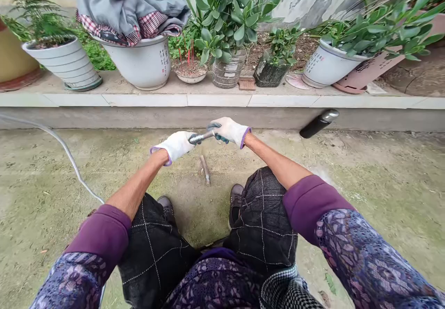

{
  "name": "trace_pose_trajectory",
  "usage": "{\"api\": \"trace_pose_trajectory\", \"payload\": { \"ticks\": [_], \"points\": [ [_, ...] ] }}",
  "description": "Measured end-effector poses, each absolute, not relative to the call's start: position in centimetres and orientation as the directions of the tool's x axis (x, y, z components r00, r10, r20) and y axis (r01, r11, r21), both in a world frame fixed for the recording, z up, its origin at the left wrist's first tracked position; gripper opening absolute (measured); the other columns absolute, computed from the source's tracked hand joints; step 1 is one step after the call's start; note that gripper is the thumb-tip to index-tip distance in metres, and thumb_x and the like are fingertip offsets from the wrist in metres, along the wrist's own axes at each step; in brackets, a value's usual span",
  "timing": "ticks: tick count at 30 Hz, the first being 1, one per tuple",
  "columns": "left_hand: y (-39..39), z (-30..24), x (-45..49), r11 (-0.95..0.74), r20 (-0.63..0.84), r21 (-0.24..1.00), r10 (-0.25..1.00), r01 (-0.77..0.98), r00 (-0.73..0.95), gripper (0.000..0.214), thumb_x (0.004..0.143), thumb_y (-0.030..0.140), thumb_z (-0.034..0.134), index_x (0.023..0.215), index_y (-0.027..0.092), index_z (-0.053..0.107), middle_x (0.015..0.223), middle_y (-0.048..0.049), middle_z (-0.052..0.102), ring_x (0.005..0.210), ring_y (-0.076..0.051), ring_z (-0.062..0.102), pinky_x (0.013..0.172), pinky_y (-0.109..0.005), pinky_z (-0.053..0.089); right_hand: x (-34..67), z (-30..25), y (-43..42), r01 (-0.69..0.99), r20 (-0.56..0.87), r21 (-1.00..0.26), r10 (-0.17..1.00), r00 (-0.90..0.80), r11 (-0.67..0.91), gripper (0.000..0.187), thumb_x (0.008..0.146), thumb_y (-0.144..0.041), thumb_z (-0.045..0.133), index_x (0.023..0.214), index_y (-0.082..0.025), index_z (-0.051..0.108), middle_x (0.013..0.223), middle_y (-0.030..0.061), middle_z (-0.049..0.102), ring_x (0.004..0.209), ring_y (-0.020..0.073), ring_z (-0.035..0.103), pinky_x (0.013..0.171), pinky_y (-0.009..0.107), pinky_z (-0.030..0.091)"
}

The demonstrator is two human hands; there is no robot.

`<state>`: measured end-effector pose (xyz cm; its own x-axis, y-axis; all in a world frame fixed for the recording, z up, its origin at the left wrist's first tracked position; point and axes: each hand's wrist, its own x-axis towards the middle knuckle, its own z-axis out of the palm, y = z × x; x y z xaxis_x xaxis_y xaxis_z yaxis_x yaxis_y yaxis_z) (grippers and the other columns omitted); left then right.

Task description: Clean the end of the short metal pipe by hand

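Note:
My left hand [178,145], in a white work glove with a purple cuff, is closed around one end of a short metal pipe [203,137]. The pipe has a shiny, ridged section near that hand and a duller brownish part towards the other. At its opposite end, my right hand [227,130] wears a matching glove with dark blue-green coated fingers, which are closed on the pipe. The fingers partly hide both ends. On the ground below, between my feet, lies a similar short pipe [205,170] with a silvery lower end.
A low tiled ledge [215,100] runs across the front, bearing potted plants, a large white pot [139,63] heaped with clothes, and a small brush [246,84]. A black flask [318,123] leans against the ledge. A grey hose [69,156] crosses the ground at left.

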<state>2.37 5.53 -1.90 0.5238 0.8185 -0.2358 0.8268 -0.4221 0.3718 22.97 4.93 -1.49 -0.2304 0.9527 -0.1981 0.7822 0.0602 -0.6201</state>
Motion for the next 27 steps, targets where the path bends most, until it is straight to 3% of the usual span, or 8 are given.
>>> {"api": "trace_pose_trajectory", "payload": {
  "ticks": [3, 7, 10, 13, 15, 17, 22, 27],
  "points": [
    [4.9, -1.1, 2.0, -0.225, -0.288, 0.608, 0.831, 0.761, 0.476, 0.034, 0.079, 0.026, 0.056, 0.11, 0.02, 0.069, 0.072, -0.0002, 0.063, 0.054, -0.009, 0.054, 0.048, -0.018, 0.041, 22.3, -1.9, 4.3, 0.806, -0.201, -0.586, 0.948, -0.246, 0.085, 0.026, 0.092, -0.026, 0.047, 0.1, -0.015, 0.069, 0.065, 0.0002, 0.062, 0.047, 0.0074, 0.048, 0.05, 0.021, 0.037],
    [4.9, -1.5, 1.8, -0.115, -0.312, 0.664, 0.855, 0.739, 0.414, 0.034, 0.079, 0.023, 0.057, 0.11, 0.016, 0.068, 0.068, -0.0011, 0.062, 0.049, -0.008, 0.051, 0.044, -0.018, 0.041, 20.2, -1.2, 3.0, 0.899, -0.16, -0.28, 0.907, -0.388, 0.336, 0.026, 0.092, -0.028, 0.05, 0.103, -0.016, 0.07, 0.089, 0.0073, 0.072, 0.073, 0.015, 0.063, 0.065, 0.024, 0.041],
    [5.8, -2.4, 1.9, -0.189, -0.283, 0.496, 0.887, 0.847, 0.364, 0.029, 0.085, 0.024, 0.052, 0.107, 0.016, 0.069, 0.073, -0.0051, 0.067, 0.058, -0.012, 0.058, 0.053, -0.021, 0.046, 18.9, -0.1, 2.0, 0.907, -0.211, -0.1, 0.882, -0.421, 0.409, 0.03, 0.094, -0.03, 0.047, 0.111, -0.018, 0.069, 0.099, 0.0115, 0.073, 0.084, 0.0209, 0.067, 0.068, 0.028, 0.043],
    [6.3, -3.1, 2.2, -0.358, -0.205, 0.103, 0.905, 0.928, 0.372, 0.028, 0.09, 0.022, 0.046, 0.106, 0.016, 0.069, 0.084, -0.0114, 0.07, 0.076, -0.02, 0.066, 0.068, -0.028, 0.049, 18.7, 0.8, 1.9, 0.904, -0.269, -0.029, 0.868, -0.418, 0.426, 0.029, 0.094, -0.03, 0.047, 0.111, -0.019, 0.068, 0.099, 0.012, 0.073, 0.086, 0.0221, 0.068, 0.07, 0.029, 0.043],
    [6.1, -3.4, 2.5, -0.459, -0.202, -0.081, 0.877, 0.885, 0.437, 0.031, 0.092, 0.019, 0.043, 0.11, 0.017, 0.068, 0.09, -0.0136, 0.071, 0.085, -0.024, 0.068, 0.075, -0.032, 0.049, 19.5, 0.9, 2.4, 0.913, -0.236, -0.043, 0.884, -0.403, 0.405, 0.028, 0.093, -0.031, 0.049, 0.108, -0.02, 0.07, 0.096, 0.0104, 0.073, 0.085, 0.0213, 0.067, 0.07, 0.029, 0.043],
    [5.4, -3.3, 2.9, -0.533, -0.227, -0.123, 0.836, 0.837, 0.499, 0.033, 0.092, 0.018, 0.041, 0.114, 0.018, 0.067, 0.09, -0.0134, 0.071, 0.089, -0.026, 0.069, 0.078, -0.033, 0.048, 20.9, 0.5, 3.3, 0.927, -0.156, -0.14, 0.917, -0.367, 0.347, 0.026, 0.091, -0.031, 0.051, 0.101, -0.019, 0.071, 0.09, 0.0074, 0.072, 0.079, 0.0181, 0.065, 0.067, 0.027, 0.042],
    [4.3, -1.8, 3.4, -0.541, -0.157, 0.047, 0.826, 0.84, 0.541, 0.034, 0.092, 0.023, 0.044, 0.12, 0.024, 0.064, 0.092, -0.0084, 0.072, 0.084, -0.021, 0.068, 0.076, -0.029, 0.047, 23.3, -0.9, 4.3, 0.851, -0.203, -0.516, 0.953, -0.226, 0.091, 0.027, 0.089, -0.028, 0.049, 0.096, -0.015, 0.071, 0.067, 0.0003, 0.063, 0.049, 0.0082, 0.048, 0.05, 0.023, 0.037],
    [5.9, -1.9, 3.2, -0.415, -0.067, 0.237, 0.895, 0.878, 0.441, 0.031, 0.094, 0.028, 0.042, 0.111, 0.021, 0.067, 0.096, -0.0077, 0.072, 0.082, -0.019, 0.066, 0.075, -0.026, 0.046, 21.3, -1.2, 3.0, 0.908, -0.2, -0.356, 0.931, -0.305, 0.221, 0.027, 0.091, -0.029, 0.048, 0.096, -0.017, 0.071, 0.075, 0.0044, 0.067, 0.059, 0.0116, 0.057, 0.056, 0.024, 0.039]
  ]
}}
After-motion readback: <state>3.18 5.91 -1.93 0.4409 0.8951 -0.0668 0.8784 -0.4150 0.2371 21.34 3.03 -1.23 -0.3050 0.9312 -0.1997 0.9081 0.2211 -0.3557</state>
